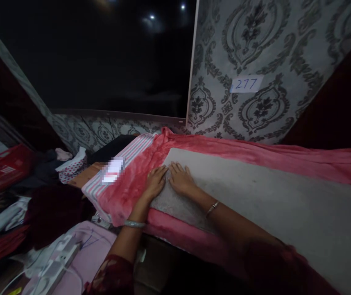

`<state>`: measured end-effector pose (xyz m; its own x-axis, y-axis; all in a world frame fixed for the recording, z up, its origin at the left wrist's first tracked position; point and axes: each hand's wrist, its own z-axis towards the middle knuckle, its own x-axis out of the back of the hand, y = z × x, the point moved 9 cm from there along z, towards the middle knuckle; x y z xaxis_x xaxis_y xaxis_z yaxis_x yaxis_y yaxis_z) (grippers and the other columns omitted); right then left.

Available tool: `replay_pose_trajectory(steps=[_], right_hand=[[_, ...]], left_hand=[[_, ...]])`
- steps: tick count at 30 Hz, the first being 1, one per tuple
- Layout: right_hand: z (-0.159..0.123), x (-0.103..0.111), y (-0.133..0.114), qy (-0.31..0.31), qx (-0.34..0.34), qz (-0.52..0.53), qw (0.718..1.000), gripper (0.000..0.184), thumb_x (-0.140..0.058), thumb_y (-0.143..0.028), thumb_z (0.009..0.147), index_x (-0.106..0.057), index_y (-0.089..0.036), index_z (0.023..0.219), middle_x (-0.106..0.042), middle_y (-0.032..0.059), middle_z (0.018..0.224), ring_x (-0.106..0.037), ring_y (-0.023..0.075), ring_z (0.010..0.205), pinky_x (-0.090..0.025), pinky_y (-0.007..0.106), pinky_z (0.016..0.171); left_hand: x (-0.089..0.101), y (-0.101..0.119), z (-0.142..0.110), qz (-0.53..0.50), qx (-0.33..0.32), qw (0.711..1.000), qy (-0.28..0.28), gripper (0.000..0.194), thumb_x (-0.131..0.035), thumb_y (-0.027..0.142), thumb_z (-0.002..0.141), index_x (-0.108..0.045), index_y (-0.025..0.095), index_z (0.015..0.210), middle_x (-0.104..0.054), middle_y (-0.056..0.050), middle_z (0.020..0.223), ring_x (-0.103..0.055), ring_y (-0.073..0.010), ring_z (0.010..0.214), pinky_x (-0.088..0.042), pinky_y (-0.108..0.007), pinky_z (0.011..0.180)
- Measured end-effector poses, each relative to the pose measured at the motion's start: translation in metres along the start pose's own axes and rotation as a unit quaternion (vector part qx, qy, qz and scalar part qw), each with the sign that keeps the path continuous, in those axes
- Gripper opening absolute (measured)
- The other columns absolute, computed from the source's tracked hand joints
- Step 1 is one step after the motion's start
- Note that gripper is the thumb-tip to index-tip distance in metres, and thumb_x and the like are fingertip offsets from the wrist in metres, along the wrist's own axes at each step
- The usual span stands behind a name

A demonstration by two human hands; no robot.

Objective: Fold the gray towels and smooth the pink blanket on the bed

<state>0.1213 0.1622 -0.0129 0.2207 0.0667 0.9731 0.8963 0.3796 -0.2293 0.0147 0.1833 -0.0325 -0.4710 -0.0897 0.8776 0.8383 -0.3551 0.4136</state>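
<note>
A long grey cloth or mat (255, 192) lies flat over a pink-red plush blanket (132, 180) that covers a bench or cabinet top. My left hand (157, 181) rests flat at the grey piece's left edge, fingers stretched out and pointing away from me. Close beside it, my right hand (180, 179) lies on the grey surface near its far left corner, its fingers slightly spread. Neither hand grips anything. The blanket's left end has a striped border (138, 145), with a blurred white item (113, 171) on it.
Behind the blanket stands a large dark television (116, 61) against patterned wallpaper. A paper marked 277 (247, 84) is stuck on the wall. At the left are heaped clothes (15, 213), a red box (5, 168) and a power strip (55, 262) with cables on a pink surface (97, 241).
</note>
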Motion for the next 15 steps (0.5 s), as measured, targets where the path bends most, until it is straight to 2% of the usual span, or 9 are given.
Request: replay_pose_trajectory(steps=[3, 7, 11, 15], right_hand=[[0.002, -0.01, 0.012, 0.0, -0.004, 0.004, 1.0, 0.066, -0.03, -0.047, 0.1, -0.023, -0.015, 0.158, -0.013, 0.0073, 0.165, -0.007, 0.0275, 0.152, -0.007, 0.057, 0.12], [-0.032, -0.008, 0.056, 0.01, -0.045, -0.009, 0.999, 0.07, -0.03, -0.058, 0.099, -0.023, -0.023, 0.159, -0.012, 0.0059, 0.165, -0.006, 0.0303, 0.152, -0.009, 0.058, 0.119], [-0.088, 0.004, 0.135, 0.008, -0.138, -0.054, 0.989, 0.065, -0.03, -0.057, 0.1, -0.025, -0.029, 0.158, -0.012, 0.0034, 0.165, -0.009, 0.0304, 0.151, -0.013, 0.058, 0.118], [-0.165, 0.02, 0.243, 0.028, -0.251, -0.099, 0.963, 0.063, -0.027, -0.056, 0.099, -0.026, -0.032, 0.158, -0.015, 0.0017, 0.165, -0.013, 0.0307, 0.151, -0.018, 0.059, 0.117]], left_hand=[[-0.001, 0.0, 0.002, 0.024, -0.006, 1.0, 0.001, 0.056, -0.046, 0.017, 0.087, -0.053, 0.023, 0.142, -0.047, -0.005, 0.152, -0.041, -0.0258, 0.139, -0.033, -0.049, 0.116], [0.0, 0.001, 0.004, 0.029, -0.014, 0.999, 0.003, 0.056, -0.043, 0.018, 0.086, -0.054, 0.02, 0.142, -0.048, -0.005, 0.151, -0.042, -0.0267, 0.138, -0.034, -0.05, 0.116], [0.005, 0.003, 0.004, 0.03, -0.018, 0.999, 0.011, 0.057, -0.041, 0.018, 0.086, -0.054, 0.022, 0.141, -0.049, -0.004, 0.151, -0.043, -0.0261, 0.138, -0.035, -0.051, 0.116], [0.004, 0.002, 0.008, 0.045, -0.02, 0.999, 0.011, 0.058, -0.04, 0.019, 0.085, -0.055, 0.019, 0.14, -0.049, -0.005, 0.15, -0.045, -0.0258, 0.137, -0.036, -0.049, 0.116]])
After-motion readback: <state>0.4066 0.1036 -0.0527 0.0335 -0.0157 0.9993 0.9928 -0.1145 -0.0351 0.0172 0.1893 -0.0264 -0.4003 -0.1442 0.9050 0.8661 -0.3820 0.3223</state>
